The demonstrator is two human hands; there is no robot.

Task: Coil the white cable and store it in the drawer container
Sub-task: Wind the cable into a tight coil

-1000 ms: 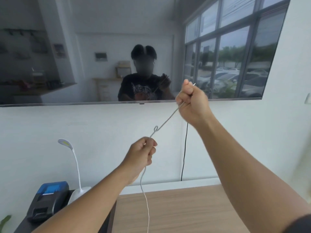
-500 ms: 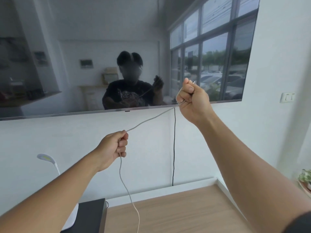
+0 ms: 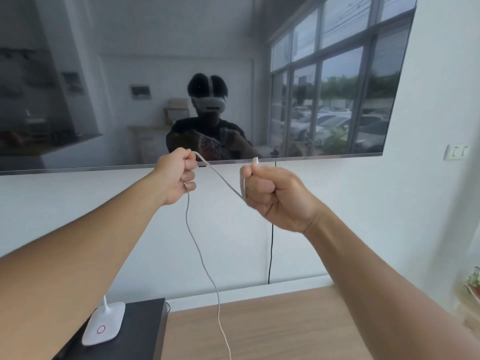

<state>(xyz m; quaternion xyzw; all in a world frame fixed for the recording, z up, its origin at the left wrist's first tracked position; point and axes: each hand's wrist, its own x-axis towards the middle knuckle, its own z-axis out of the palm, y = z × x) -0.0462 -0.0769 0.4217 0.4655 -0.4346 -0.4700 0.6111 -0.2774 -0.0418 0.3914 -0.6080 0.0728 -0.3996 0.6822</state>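
Note:
A thin white cable (image 3: 201,255) hangs in front of me, both hands holding it at chest height before a wall-mounted screen. My right hand (image 3: 275,196) grips the cable's end in a fist, the white plug tip poking out above the fingers. From there a short span runs up and left to my left hand (image 3: 178,178), which also grips the cable in curled fingers. Below my left hand the cable drops in a loose curve past the wooden top and out of the bottom of the view. No drawer container is in view.
A dark screen (image 3: 78,87) fills the wall ahead, with a black cord (image 3: 271,253) hanging beneath it. Below are a wooden tabletop (image 3: 285,326), a black box (image 3: 140,331) and a white lamp base (image 3: 105,324). A wall switch (image 3: 457,151) and a small plant (image 3: 474,281) are at right.
My left hand has risen and moved toward the right hand, shortening the span between them. My right hand has dropped a little. The view has shifted.

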